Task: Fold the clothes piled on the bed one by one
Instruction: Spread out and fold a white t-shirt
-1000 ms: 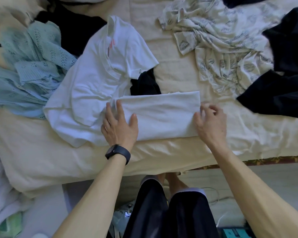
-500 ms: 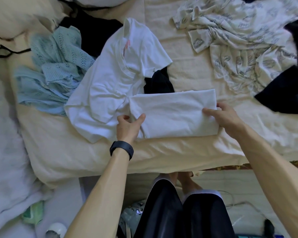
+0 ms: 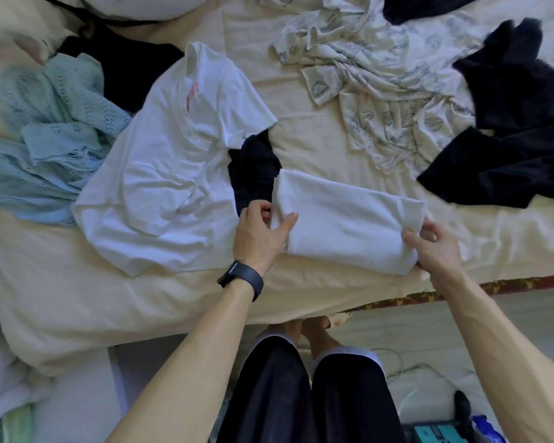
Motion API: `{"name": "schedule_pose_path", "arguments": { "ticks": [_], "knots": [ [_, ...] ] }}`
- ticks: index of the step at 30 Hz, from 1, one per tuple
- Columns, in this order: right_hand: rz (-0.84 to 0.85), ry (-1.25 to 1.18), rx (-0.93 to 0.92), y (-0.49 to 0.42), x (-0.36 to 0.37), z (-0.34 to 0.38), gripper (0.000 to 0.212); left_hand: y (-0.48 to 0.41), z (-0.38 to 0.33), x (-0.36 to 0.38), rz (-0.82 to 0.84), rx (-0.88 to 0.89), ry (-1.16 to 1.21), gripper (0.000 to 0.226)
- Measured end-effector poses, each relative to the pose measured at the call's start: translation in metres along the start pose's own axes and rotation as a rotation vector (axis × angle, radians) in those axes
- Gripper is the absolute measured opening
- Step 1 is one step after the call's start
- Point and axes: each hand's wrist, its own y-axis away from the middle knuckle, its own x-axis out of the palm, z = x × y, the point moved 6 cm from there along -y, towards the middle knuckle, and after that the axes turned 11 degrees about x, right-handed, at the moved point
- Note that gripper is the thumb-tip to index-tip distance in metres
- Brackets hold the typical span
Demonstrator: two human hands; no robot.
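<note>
A folded white garment [image 3: 349,222] lies as a long rectangle near the front edge of the bed [image 3: 173,298]. My left hand [image 3: 259,231] grips its left end, thumb on top and fingers curled under the edge. At its right end my right hand [image 3: 432,247] pinches the near corner. An unfolded white T-shirt [image 3: 173,174] with a small red print lies spread to the left, touching the folded piece's left end.
A light blue knit top [image 3: 45,139] is heaped at the far left. Black garments lie under the T-shirt [image 3: 253,174] and at the right [image 3: 509,129]. A crumpled patterned cream garment [image 3: 381,81] sits at the back. My legs stand against the bed's edge.
My left hand went from lying flat on the folded garment to gripping its left end. The right hand took hold of the right end, and the piece now sits slightly skewed.
</note>
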Motion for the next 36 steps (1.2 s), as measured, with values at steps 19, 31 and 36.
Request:
{"name": "schedule_pose_path", "arguments": {
  "ticks": [19,31,36],
  "knots": [
    [0.28,-0.229,0.074,0.01,-0.003,-0.021,0.038,-0.047,0.0,0.021,0.249,-0.273,0.306,0.027],
    [0.337,-0.18,-0.037,0.062,-0.052,-0.009,0.059,-0.005,-0.063,0.007,0.28,-0.08,0.434,0.033],
    [0.295,-0.294,-0.162,0.139,-0.151,-0.009,0.057,0.047,-0.171,0.004,0.36,0.061,0.464,0.043]
  ]
}}
